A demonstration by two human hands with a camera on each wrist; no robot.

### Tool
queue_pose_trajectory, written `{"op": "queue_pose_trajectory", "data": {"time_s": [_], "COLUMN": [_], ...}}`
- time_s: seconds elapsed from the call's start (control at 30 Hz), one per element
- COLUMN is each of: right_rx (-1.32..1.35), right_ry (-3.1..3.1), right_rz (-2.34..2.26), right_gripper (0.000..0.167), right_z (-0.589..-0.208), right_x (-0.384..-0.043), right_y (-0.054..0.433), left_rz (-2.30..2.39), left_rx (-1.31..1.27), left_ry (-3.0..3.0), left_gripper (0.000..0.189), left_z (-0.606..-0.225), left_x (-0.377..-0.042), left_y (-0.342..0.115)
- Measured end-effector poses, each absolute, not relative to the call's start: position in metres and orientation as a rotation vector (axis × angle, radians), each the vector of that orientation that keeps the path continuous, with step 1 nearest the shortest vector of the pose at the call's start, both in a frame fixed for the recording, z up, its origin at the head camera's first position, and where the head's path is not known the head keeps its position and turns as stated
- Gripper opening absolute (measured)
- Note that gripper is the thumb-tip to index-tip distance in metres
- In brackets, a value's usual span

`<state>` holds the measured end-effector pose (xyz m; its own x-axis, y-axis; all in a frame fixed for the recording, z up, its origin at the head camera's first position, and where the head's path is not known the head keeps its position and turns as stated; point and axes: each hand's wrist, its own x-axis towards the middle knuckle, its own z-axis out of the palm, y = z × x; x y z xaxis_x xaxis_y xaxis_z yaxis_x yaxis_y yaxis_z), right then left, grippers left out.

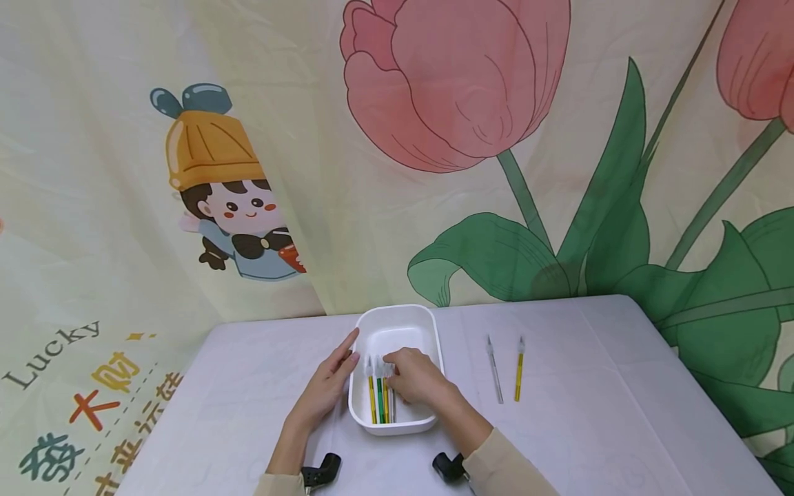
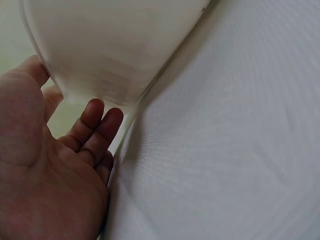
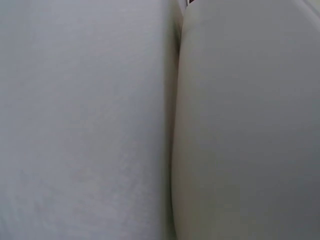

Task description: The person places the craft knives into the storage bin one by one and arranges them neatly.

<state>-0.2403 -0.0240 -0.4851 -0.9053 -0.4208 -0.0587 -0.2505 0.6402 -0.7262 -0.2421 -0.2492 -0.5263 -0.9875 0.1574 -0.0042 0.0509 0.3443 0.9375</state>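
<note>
A white tray [image 1: 397, 430] holds several slim, pen-like craft knives [image 1: 380, 399] with clear caps, lying side by side in its left part with yellow, green and silver handles. My right hand [image 1: 417, 375] reaches in over the right wall, its curled fingers pinching the capped end of a silver knife at the right of the row. At the left wall rests my left hand [image 1: 327, 386], fingers fairly straight along the outside and thumb by the rim. The left wrist view shows these fingertips [image 2: 114, 120] against the tray's underside edge. The right hand is outside the right wrist view.
Right of the tray, a silver craft knife [image 1: 495, 368] and a yellow one [image 1: 518, 368] lie apart on the white-covered table [image 1: 589, 413]. A printed curtain [image 1: 347, 227] hangs behind the table's far edge. Black wrist devices [image 1: 322, 471] sit beside both forearms.
</note>
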Motion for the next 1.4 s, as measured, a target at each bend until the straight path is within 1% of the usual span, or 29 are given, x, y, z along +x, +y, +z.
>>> {"op": "queue_pose_trajectory", "data": {"time_s": [0.33,0.9,1.17,1.4], "right_rx": [-0.544,-0.575,-0.563,-0.568], "right_ry": [2.646,2.728,2.726,2.698], "right_rz": [-1.101,-1.065,-1.188,-1.254], "right_gripper": [0.046,0.043,0.044,0.044], "right_z": [-0.483,-0.482,-0.478,-0.474], "right_x": [-0.24,-0.24,-0.24,-0.24], "right_y": [-0.023,-0.024,-0.023,-0.02], "left_rz": [1.727,1.753,1.753,1.755], "left_rx": [0.175,0.191,0.185,0.17], "left_ry": [2.506,2.497,2.499,2.517], "left_gripper": [0.053,0.052,0.058,0.056], "left_z": [-0.526,-0.525,-0.527,-0.527], "left_x": [-0.243,-0.242,-0.242,-0.242], "left_y": [-0.248,-0.249,-0.25,-0.249]}}
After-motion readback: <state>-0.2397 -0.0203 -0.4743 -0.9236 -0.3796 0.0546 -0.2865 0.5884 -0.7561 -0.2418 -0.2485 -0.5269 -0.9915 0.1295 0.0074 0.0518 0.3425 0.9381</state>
